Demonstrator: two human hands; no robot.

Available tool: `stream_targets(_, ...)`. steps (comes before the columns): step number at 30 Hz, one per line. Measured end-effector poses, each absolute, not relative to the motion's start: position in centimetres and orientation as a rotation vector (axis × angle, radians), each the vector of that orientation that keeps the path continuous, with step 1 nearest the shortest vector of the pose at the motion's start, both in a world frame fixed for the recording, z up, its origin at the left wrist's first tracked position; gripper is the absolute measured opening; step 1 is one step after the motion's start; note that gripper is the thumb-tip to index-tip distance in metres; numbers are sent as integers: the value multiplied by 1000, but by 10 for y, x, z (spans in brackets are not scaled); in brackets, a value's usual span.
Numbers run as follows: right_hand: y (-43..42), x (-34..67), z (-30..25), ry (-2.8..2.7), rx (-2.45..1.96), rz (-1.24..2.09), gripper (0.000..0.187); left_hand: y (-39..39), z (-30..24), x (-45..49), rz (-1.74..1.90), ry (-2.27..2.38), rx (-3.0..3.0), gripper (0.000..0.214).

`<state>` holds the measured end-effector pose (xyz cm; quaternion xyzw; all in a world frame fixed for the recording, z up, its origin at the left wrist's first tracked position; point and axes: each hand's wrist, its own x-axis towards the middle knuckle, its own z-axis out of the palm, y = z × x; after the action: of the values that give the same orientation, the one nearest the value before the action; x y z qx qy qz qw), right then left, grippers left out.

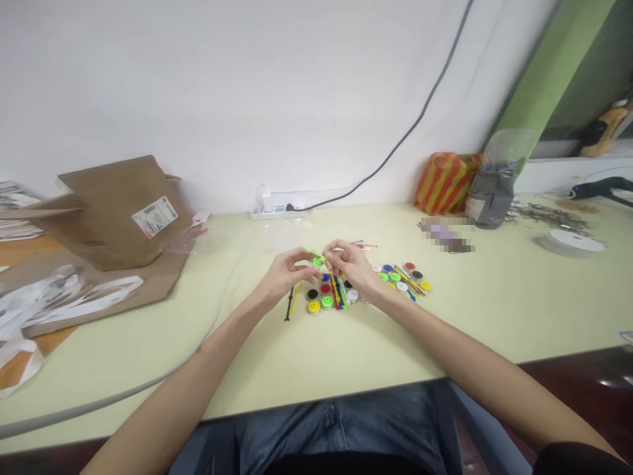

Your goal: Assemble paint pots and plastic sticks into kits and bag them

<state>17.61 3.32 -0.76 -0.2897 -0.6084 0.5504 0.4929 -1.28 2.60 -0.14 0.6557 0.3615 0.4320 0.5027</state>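
Note:
My left hand (287,276) and my right hand (347,265) meet in front of me above a pale yellow table (257,356). Their fingertips pinch a small green plastic disc (317,262) with a thin green stick (313,253) through it. Just below the hands lies a group of coloured plastic discs (326,302), with a bundle of thin coloured sticks (338,293) among them. More discs and sticks (400,278) lie to the right, under my right wrist's side. A black stick (287,305) lies by my left hand.
A brown cardboard mailer (123,211) and white strips (74,293) lie at the left. A white power strip (277,210) with a dark cable stands at the back. A striped bag (446,183), a grey bag (489,194) and a white roll (571,242) are at the right.

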Motion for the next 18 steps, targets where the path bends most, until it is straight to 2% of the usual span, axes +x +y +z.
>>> stream_targets(12, 35, 180, -5, -1523, -613, 1363, 36, 28, -4, -15, 998, 887, 1572, 37)
stream_targets(18, 36, 182, -8, -1598, -608, 1358, 34, 27, -2, -14, 987, 885, 1588, 45)
